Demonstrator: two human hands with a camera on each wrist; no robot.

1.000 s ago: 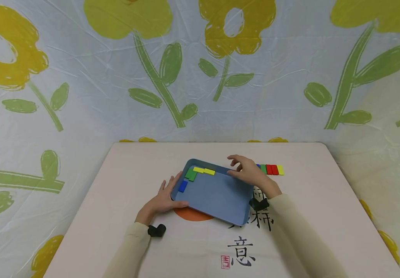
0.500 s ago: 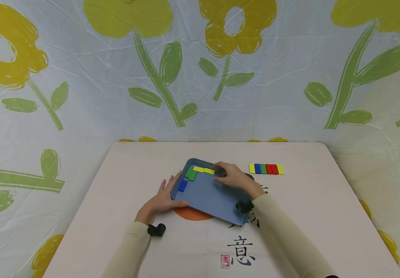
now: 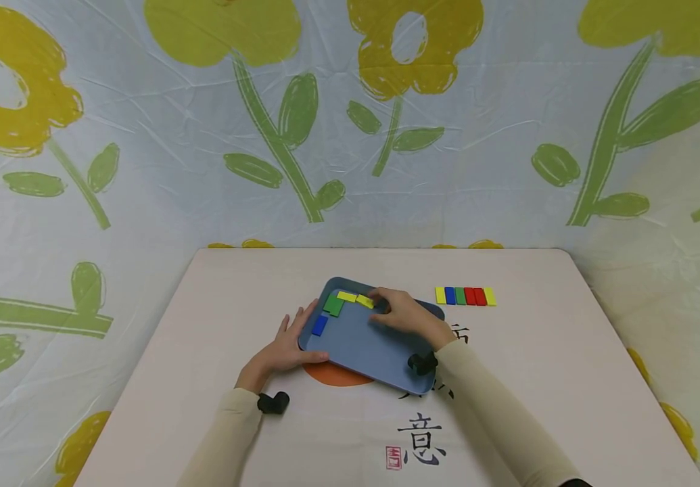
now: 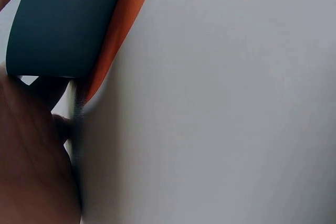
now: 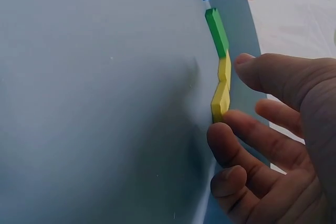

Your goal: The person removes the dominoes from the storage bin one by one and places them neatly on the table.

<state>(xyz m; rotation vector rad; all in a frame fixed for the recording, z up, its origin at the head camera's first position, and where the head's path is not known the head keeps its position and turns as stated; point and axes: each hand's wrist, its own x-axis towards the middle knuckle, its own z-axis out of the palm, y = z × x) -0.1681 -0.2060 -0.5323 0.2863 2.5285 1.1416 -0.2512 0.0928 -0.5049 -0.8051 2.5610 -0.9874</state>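
Observation:
A blue-grey tray point(image 3: 374, 348) lies at an angle on the table. Inside, along its far left part, are a blue block point(image 3: 320, 325), green blocks point(image 3: 334, 305) and a yellow block point(image 3: 346, 296). A second yellow block point(image 5: 220, 102) follows, slightly askew to the first. My right hand point(image 3: 407, 312) is over the tray, its fingertips at that second block's free end; the thumb is apart from it in the right wrist view. My left hand point(image 3: 285, 350) rests against the tray's left corner, fingers spread, thumb along the near edge. Its fingers are partly hidden in the left wrist view.
Beyond the tray's right end, a row of yellow, blue, green and red blocks point(image 3: 460, 296) lies on the pale table point(image 3: 203, 419). Black calligraphy point(image 3: 421, 439) and an orange circle point(image 3: 340, 376) mark the tabletop. A flowered cloth point(image 3: 447, 203) hangs behind.
My right hand has moved left from the tray's far right side to the second yellow block, which has turned slightly. The row at right is uncovered. My left hand stays in place.

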